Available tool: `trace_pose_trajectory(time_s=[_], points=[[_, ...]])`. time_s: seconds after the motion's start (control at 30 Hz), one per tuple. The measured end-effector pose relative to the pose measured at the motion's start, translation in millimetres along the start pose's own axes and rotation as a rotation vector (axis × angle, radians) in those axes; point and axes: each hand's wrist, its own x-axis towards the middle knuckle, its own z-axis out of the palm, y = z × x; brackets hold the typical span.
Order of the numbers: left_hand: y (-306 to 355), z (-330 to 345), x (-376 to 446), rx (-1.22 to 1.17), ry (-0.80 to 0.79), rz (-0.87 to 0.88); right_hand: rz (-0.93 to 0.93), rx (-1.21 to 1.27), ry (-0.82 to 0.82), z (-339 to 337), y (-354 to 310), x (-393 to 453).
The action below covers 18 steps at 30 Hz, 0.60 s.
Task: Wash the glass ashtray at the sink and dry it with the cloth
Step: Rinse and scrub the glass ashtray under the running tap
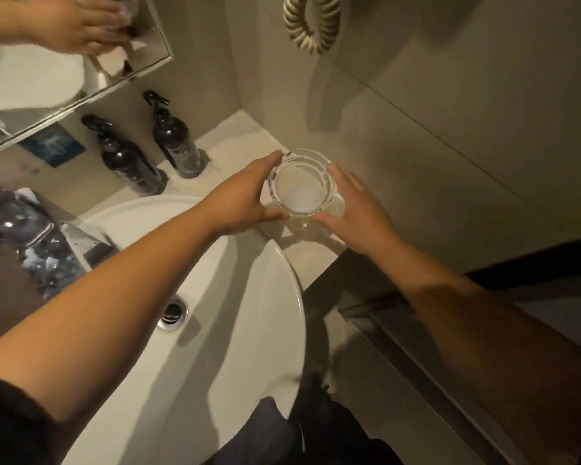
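Note:
A round clear glass ashtray (302,182) is over the pale counter, to the right of the white sink basin (249,297). My left hand (245,196) grips its left rim, fingers on the far edge and thumb on the near edge. My right hand (356,213) cups its right side, fingers spread along the rim. Whether the ashtray rests on the counter or hangs just above it is unclear. A dark cloth (265,417) lies draped over the basin's near edge. No water is running.
Two black pump bottles (175,142) stand on the counter (235,135) against the back wall. The chrome tap (91,243) is left of the basin, the drain (173,312) in its middle. A mirror (47,88) hangs at upper left, a coiled cord (311,25) on the right wall.

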Motion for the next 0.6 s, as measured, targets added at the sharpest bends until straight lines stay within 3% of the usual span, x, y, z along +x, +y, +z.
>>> trace_pose_trajectory(time_s=[0.2, 0.6], points=[[12.1, -15.7, -53.6, -0.162, 0.147, -0.081, -0.164, 0.027, -0.046, -16.4, -32.9, -6.4], [18.5, 30.3, -189.6, -0.554, 0.34, -0.398, -0.42, -0.052, -0.408, 30.6, -71.9, -34.8]])
